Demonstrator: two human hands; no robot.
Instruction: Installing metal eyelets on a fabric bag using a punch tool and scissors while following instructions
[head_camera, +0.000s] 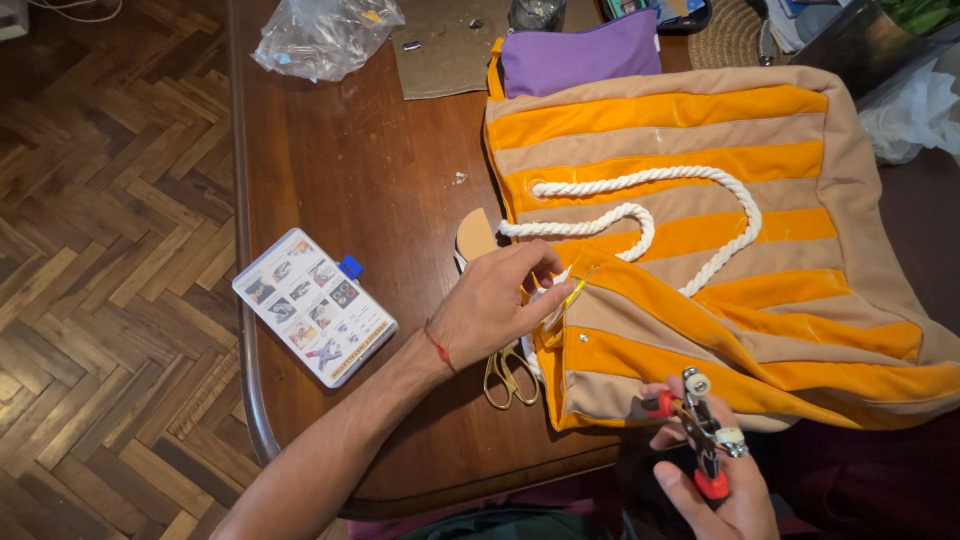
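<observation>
Left hand (495, 305) pinches striped bag (700, 250); right hand (715, 480) holds pliers (700, 425).

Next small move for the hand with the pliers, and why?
Probably bring the pliers up to the folded bag edge. The left hand already pinches that corner of the striped bag flat on the table, while the right hand holds the red-handled pliers just below the bag, apart from the fabric.

Bag (700, 230) on table (350, 180), box (314, 306) left, scissors (510, 375) between
</observation>
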